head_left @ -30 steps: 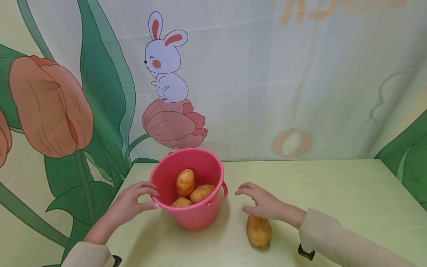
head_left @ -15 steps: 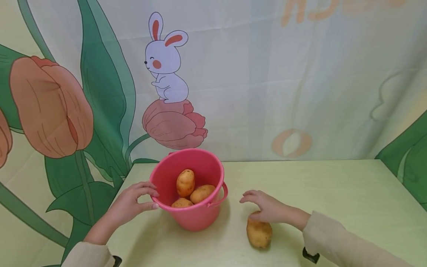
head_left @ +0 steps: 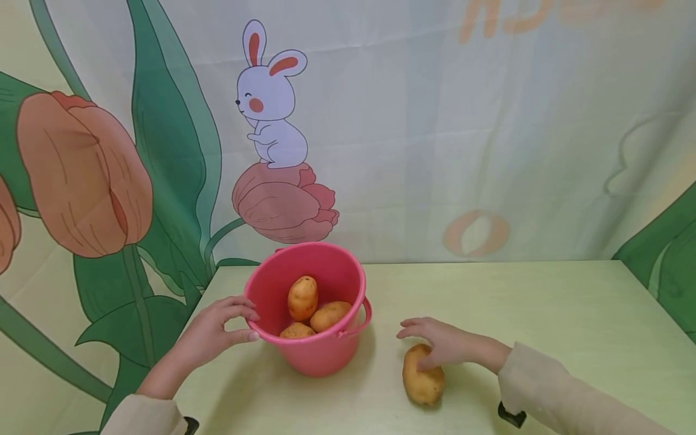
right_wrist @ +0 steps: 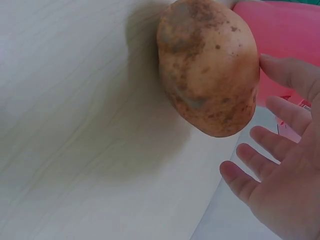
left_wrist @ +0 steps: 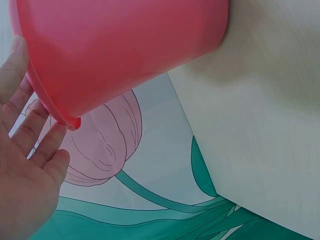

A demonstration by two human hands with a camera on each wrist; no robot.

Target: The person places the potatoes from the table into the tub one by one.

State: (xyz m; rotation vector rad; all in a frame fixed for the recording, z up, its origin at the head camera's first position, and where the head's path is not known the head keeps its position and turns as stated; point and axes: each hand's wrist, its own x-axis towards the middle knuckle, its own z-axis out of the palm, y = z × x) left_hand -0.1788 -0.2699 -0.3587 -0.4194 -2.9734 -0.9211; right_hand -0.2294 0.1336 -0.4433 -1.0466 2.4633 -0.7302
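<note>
A pink bucket (head_left: 326, 356) stands tilted towards me on the table, with three potatoes inside, one of them the upright potato (head_left: 302, 298). My left hand (head_left: 209, 335) holds its left rim, fingers over the edge and thumb low on the outer side. The left wrist view shows those fingertips along the rim of the bucket (left_wrist: 125, 45). Right of the bucket, a single brown potato (head_left: 423, 385) lies on the table. Above it hovers my right hand (head_left: 448, 344), fingers spread and loosely bent. In the right wrist view the thumb is beside the potato (right_wrist: 210, 65); contact is unclear.
The pale table (head_left: 522, 302) ends at a fabric backdrop (head_left: 413, 151) printed with tulips and a rabbit. The bucket's handle (head_left: 361, 323) hangs on its right side, facing the right hand.
My right hand has moved slightly right and towards me, so its thumb now overlaps the loose potato. My left hand and the bucket have stayed put.
</note>
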